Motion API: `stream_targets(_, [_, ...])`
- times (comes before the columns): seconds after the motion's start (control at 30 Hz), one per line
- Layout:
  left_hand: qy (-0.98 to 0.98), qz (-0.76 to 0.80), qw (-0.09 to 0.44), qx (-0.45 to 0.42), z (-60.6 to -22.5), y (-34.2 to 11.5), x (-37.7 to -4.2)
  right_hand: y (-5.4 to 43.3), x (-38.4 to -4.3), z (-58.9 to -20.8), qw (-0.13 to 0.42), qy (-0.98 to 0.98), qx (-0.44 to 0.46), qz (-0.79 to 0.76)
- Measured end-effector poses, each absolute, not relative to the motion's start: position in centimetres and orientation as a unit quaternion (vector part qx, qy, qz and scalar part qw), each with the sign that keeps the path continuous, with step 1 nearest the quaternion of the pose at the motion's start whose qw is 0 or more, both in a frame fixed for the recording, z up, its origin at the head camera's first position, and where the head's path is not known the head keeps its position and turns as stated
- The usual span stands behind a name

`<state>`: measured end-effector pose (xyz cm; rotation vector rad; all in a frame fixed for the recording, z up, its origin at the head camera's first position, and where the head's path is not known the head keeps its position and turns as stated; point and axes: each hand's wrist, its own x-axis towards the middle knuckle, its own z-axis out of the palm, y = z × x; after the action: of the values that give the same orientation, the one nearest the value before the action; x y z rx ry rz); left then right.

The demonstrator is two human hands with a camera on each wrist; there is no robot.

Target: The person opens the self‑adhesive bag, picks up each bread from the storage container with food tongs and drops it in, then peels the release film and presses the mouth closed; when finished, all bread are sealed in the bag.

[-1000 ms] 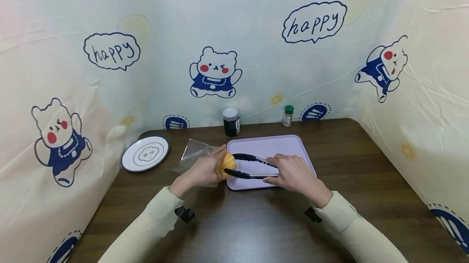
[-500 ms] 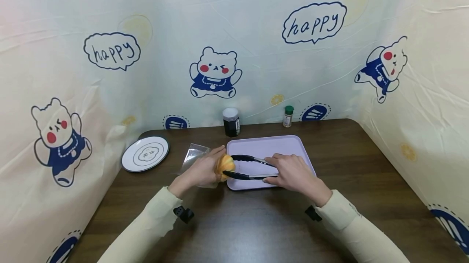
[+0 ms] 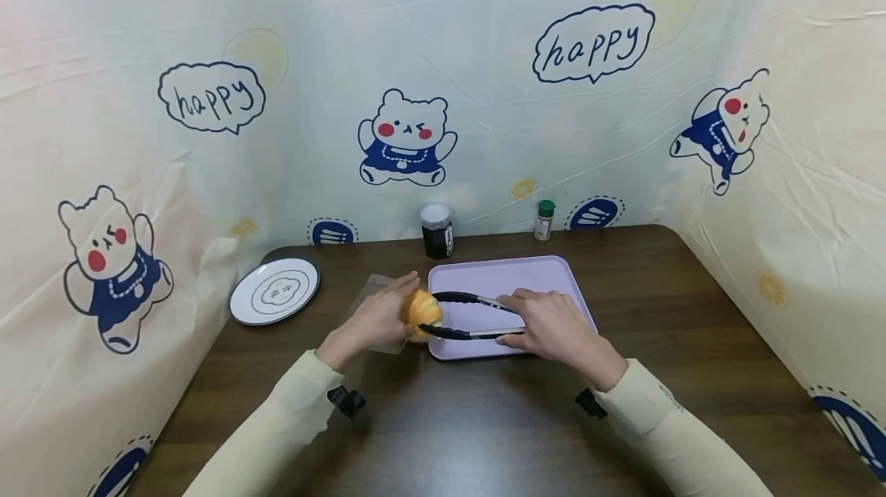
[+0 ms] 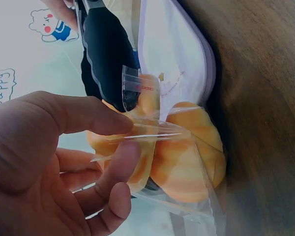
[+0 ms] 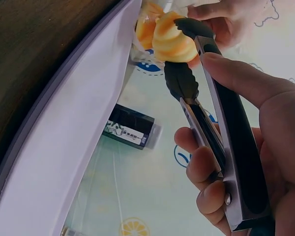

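The thumb and forefinger of the left hand (image 4: 64,152) pinch the edge of a clear plastic bag (image 4: 206,206), its other fingers loosely bent in the lower left of the left wrist view. The fingers of the right hand (image 3: 557,328) curl round metal tongs (image 5: 241,152), thumb along one arm, filling the right of the right wrist view. The tongs' black tips sit either side of a bread roll (image 5: 173,42), near the top centre there; whether both press on it I cannot tell. In the head view this roll is just left of centre, against the left hand, at the near left edge of a lilac tray (image 3: 505,275). A second bread roll (image 4: 194,157) lies beside it, behind the plastic, right of centre in the left wrist view. Farther out in the head view, a white plate (image 3: 252,305) rests at the left of the brown worktop (image 3: 450,428), a dark jar with a pale lid (image 3: 438,231) stands at the back near the centre, and a green-capped shaker (image 3: 544,221) stands right of it, before a printed cloth (image 3: 477,58).
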<state>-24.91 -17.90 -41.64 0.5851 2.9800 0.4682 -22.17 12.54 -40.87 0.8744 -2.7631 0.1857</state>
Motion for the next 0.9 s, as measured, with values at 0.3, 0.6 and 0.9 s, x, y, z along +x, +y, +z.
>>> stream_targets(0.3, [0.967, 0.148, 0.048, 0.2, -41.83, -18.07, -25.11, 12.59, -22.21, -40.65, 0.147, -0.934, 0.323, 0.031])
stream_targets(0.6, [0.967, 0.166, 0.043, 0.186, -41.45, -18.04, -24.97, 12.51, -22.03, -40.34, 0.153, -0.932, 0.328, 0.011])
stream_targets(0.9, [0.971, 0.193, 0.03, 0.141, -41.27, -18.31, -24.9, 12.34, -21.92, -40.17, 0.162, -0.929, 0.332, 0.0])
